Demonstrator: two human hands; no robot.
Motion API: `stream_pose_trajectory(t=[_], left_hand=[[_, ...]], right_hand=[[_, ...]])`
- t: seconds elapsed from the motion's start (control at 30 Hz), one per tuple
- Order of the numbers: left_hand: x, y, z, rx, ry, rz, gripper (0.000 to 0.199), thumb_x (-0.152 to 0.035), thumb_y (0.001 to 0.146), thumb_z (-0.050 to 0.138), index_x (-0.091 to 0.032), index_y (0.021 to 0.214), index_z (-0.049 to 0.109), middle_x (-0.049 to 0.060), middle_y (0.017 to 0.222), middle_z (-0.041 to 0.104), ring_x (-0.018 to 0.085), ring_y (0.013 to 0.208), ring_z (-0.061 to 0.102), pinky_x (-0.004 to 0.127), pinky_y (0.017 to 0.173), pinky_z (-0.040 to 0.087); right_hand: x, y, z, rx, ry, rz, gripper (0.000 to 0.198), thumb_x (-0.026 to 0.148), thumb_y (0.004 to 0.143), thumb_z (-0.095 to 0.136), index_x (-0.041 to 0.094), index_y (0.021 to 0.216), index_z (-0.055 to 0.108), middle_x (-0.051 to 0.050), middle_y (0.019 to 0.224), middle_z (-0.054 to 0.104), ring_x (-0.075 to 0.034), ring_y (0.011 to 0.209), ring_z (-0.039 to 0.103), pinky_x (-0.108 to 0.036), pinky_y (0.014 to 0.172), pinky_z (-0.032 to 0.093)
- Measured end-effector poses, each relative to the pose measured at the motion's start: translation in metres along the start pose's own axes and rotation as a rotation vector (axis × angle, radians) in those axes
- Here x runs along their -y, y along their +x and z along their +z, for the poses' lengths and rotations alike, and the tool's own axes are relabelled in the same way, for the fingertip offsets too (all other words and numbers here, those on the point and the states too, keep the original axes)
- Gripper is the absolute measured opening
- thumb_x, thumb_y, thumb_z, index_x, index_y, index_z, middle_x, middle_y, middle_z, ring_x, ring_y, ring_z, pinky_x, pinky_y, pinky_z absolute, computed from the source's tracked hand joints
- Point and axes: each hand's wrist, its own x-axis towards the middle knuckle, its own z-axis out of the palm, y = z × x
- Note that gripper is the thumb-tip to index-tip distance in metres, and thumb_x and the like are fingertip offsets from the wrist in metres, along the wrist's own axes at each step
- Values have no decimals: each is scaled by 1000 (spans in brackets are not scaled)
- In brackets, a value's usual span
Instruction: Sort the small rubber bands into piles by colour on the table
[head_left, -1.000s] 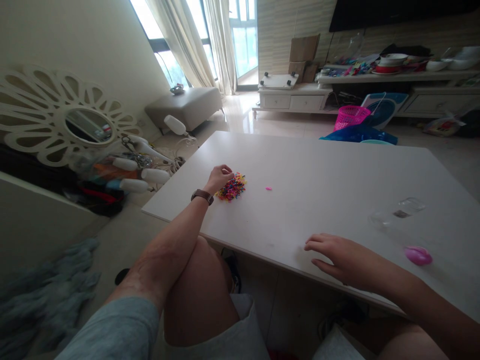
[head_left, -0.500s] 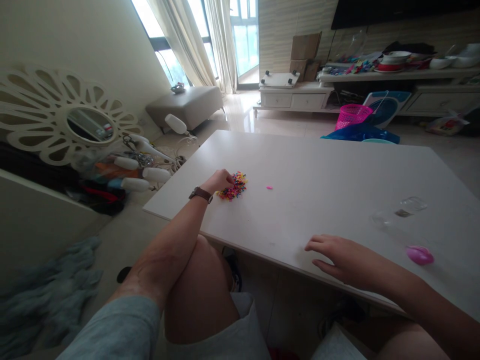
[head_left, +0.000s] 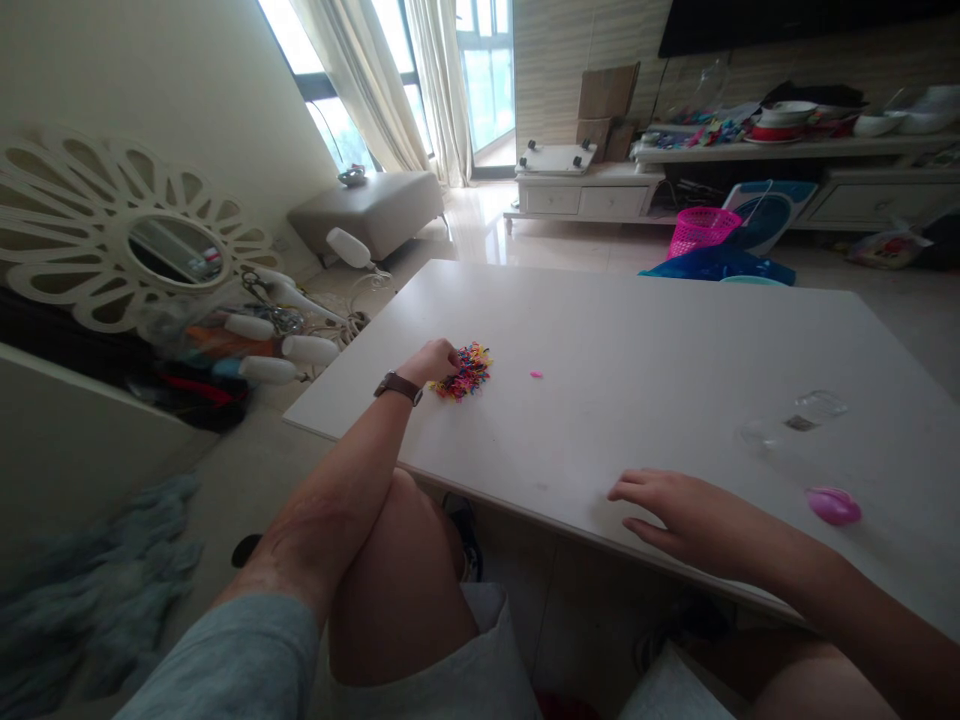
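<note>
My left hand (head_left: 435,360), with a dark watch on its wrist, reaches to a heap of tiny multicoloured pieces (head_left: 470,375) on the white table (head_left: 570,440). Its fingers are bent together at the heap's near left side. What they pinch, if anything, is too small to see. One pink piece (head_left: 536,375) lies apart, to the right of the heap. My right hand (head_left: 660,508) rests at the table's front edge, fingers stretched out and holding nothing. Farther right are a shiny pink object (head_left: 834,506) and a clear container (head_left: 821,404).
Another clear, round piece (head_left: 757,436) lies beside the clear container. Beyond the table stand a pink basket (head_left: 701,232) and a blue plastic item (head_left: 720,266). Lamp arms with white shades (head_left: 311,350) stand off the table's left side. My knees are under the front edge.
The view has shifted very slightly. My left fingers have drawn back a little at the heap; my right hand stays in place.
</note>
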Motion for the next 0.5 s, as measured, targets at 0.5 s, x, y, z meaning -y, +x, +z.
stream_pose_trajectory(t=[0.5], left_hand=[[0,0,5,5,-53,31,27,-14,65,71,-15,88,85,5,80,77,15,68,62,23,63,45]], right_hand=[[-3,1,2,22,-6,2,28,33,97,55,24,116,73,-10,112,73,-26,100,71,-36,89,54]])
